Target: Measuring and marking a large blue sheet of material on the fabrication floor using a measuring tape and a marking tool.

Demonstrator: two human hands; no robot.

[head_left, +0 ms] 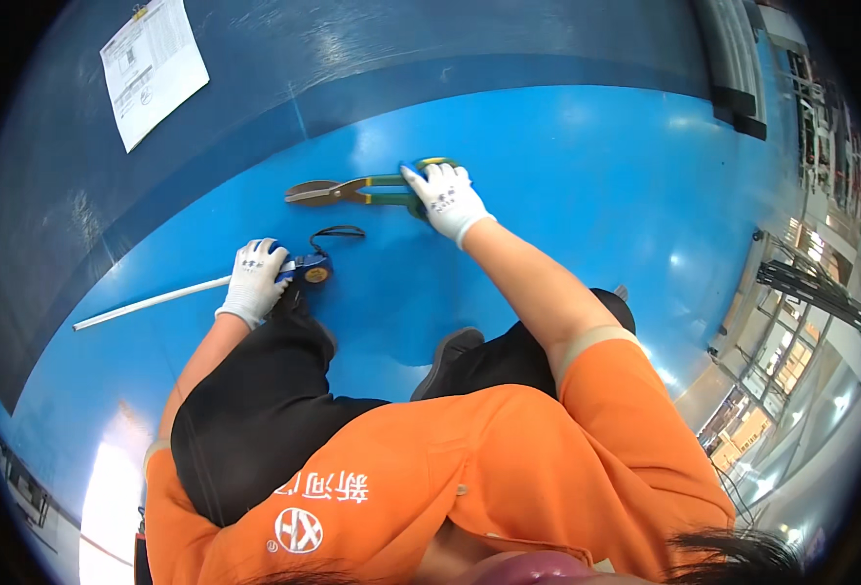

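Observation:
Gloved in white, my right hand (pixel 447 200) closes round the green handles of a pair of tin snips (pixel 337 192). Their dark blades lie to the left, and the tool is low over the blue floor or on it. My left hand (pixel 257 276), also gloved, is closed at the near left on a blue tape measure (pixel 315 271), whose black wrist strap (pixel 337 232) loops beyond it. A thin white strip (pixel 153 303) runs out leftward from under that hand; whether the fingers grip it too is hidden.
Beyond the blue floor (pixel 567 146) stretches a dark blue surface (pixel 274 58), with a printed paper sheet (pixel 155 68) clipped on it at the far left. Dark long bars (pixel 733 68) stand at the far right. My black-trousered knees and shoe (pixel 447 359) are close to the hands.

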